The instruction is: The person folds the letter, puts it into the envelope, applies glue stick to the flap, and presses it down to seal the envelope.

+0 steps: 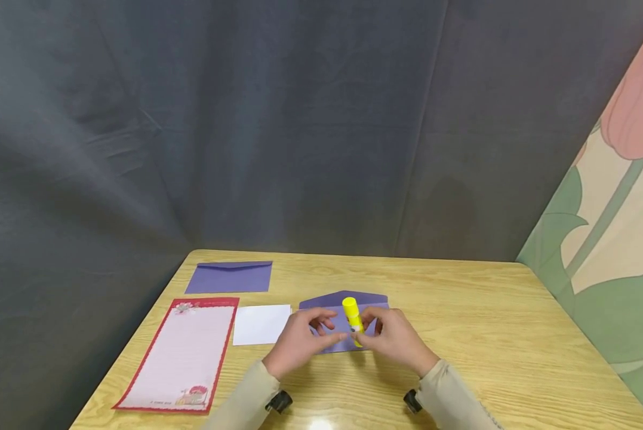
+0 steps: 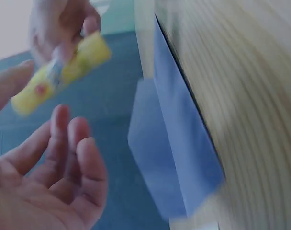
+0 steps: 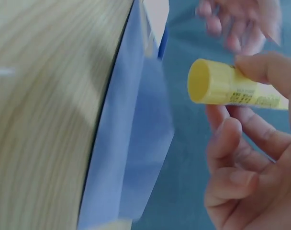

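Observation:
My right hand (image 1: pixel 399 340) pinches a yellow glue stick (image 1: pixel 350 312) between thumb and fingers. The glue stick stands nearly upright in the head view, a little tilted. In the right wrist view its round yellow end (image 3: pixel 199 81) faces the table side. Just left of it, my left hand (image 1: pixel 302 341) has its thumb apart from its loosely bent fingers (image 2: pixel 93 167), with nothing between them. Below both hands lies a purple envelope (image 1: pixel 338 325), its pointed flap (image 1: pixel 372 297) unfolded toward the back. The hands cover parts of the envelope in the head view.
A second purple envelope (image 1: pixel 230 279) lies at the back left of the wooden table (image 1: pixel 461 322). In front of it are a red-bordered letter sheet (image 1: pixel 184 352) and a white paper (image 1: pixel 261 325). A dark curtain (image 1: pixel 310 131) hangs behind the table.

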A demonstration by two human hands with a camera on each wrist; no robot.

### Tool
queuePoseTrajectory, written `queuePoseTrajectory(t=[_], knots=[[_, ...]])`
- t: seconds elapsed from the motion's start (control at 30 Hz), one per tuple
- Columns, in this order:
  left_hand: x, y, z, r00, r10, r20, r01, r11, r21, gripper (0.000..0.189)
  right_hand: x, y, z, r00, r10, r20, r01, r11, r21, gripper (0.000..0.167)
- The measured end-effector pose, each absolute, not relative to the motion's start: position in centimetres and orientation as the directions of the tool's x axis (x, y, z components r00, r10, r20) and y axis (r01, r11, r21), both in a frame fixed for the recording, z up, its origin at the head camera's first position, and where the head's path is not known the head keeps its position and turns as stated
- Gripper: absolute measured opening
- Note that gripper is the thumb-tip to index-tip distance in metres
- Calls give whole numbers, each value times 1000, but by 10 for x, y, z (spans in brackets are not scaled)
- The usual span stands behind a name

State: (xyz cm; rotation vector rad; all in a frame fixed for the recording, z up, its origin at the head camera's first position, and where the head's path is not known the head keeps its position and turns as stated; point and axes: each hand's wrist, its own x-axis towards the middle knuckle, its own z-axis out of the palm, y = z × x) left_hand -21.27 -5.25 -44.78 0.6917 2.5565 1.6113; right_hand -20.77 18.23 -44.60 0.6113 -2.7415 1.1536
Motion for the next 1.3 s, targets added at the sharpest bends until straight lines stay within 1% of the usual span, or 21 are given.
queuePoseTrajectory(t=[0.1,0.17,0.27,0.37,0.47,0.57,0.73,1.0,1.2,1.3], knots=[[-217,-72,-449,-903,387,186,360,447,819,37,-211,198,-450,-944,-238,230,-331,682,-652,14],[-221,-86,-450,-916,356,183,360,530,768,32,-213,210,-452,-962,-177,209,-272,706,-654,14],[-227,-108,-450,-942,284,180,328,661,675,29,-217,232,-453,-982,-96,162,-180,734,-655,16],[-232,-126,-448,-964,205,168,265,762,590,32,-221,253,-455,-991,-34,133,-112,761,-639,22],[-235,-139,-447,-981,139,137,191,821,539,38,-223,272,-457,-993,7,118,-68,781,-621,26],[-237,-148,-446,-991,88,98,126,850,511,47,-224,288,-460,-994,32,101,-35,797,-603,30],[-240,-157,-449,-998,56,29,63,874,481,61,-223,304,-461,-996,42,73,-9,808,-590,33],[-243,-163,-455,-998,55,-14,43,889,456,74,-223,312,-464,-997,54,57,8,791,-612,34],[-244,-166,-457,-999,40,-29,23,892,451,79,-225,316,-465,-996,69,59,17,781,-624,36],[-245,-167,-458,-999,31,-34,12,890,456,80,-225,319,-467,-997,65,51,20,785,-619,40]])
